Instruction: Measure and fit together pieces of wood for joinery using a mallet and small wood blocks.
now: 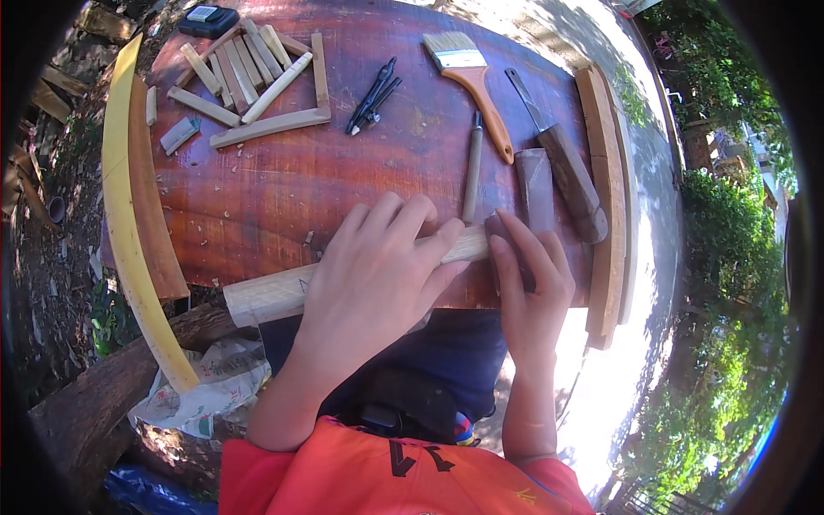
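A pale wooden piece (266, 296) lies along the table's near edge, and its narrower end (468, 245) points right. My left hand (369, 266) is closed over its middle, pressing it down. At the narrow end my right hand (536, 279) has its fingers bent around a small dark piece against the wood. What that dark piece is, I cannot make out, since my fingers cover most of it. Just beyond my right hand are a flat grey strip (536, 176), a slim tool with a wooden handle (473, 176) and a knife (566, 172) with a thick wooden handle.
A paintbrush (481, 90) and black dividers (374, 99) lie on the reddish table (275, 184). Several wooden sticks (249, 69) sit at the far left, beside an eraser-like block (180, 135) and a black case (209, 21). Long boards (604, 197) line the right edge; a yellow strip (129, 206) flanks the left.
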### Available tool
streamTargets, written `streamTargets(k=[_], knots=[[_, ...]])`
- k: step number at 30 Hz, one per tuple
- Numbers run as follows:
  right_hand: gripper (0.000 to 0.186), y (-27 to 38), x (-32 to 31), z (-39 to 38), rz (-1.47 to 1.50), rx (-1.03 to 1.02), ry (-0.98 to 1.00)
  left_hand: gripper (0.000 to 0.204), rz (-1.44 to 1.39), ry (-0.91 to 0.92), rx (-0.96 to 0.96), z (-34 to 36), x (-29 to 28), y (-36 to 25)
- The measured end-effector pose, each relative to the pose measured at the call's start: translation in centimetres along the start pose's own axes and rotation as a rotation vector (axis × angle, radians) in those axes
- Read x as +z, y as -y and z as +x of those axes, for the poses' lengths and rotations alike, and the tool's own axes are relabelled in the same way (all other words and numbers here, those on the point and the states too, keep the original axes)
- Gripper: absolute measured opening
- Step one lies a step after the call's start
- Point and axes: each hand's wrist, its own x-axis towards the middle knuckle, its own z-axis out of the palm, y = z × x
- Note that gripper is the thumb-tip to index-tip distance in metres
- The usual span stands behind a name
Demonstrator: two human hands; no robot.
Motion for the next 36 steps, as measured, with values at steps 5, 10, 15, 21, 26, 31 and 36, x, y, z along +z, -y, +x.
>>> streamTargets(k=[5, 10, 15, 21, 26, 31, 36], knots=[[0.03, -0.1, 1.2, 1.6, -0.054, -0.039, -0.05, 0.033, -0.05, 0.013, -0.013, 0.1, 0.2, 0.0], [0.028, -0.6, 0.6, -0.1, -0.026, -0.041, -0.055, 0.033, -0.052, 0.005, -0.015, 0.0, 0.3, 0.0], [0.028, -0.9, 1.6, 1.5, -0.027, -0.073, -0.099, 0.035, -0.024, -0.019, 0.003, 0.2, 0.7, 0.1], [0.026, -1.1, 0.2, 0.1, -0.026, -0.046, -0.035, 0.035, 0.018, -0.034, 0.0, 0.4, 0.5, 0.0], [0.025, -1.0, 1.3, 2.0, -0.142, -0.132, -0.102, 0.035, -0.014, -0.034, 0.005, 0.1, 0.7, 0.3], [0.023, -0.6, -0.1, -0.9, -0.106, -0.041, -0.077, 0.034, -0.01, -0.023, -0.007, 0.2, 0.6, 0.0], [0.023, -1.0, 1.8, 1.8, -0.168, -0.164, -0.146, 0.034, -0.025, -0.076, 0.004, 0.2, 0.9, 0.3]])
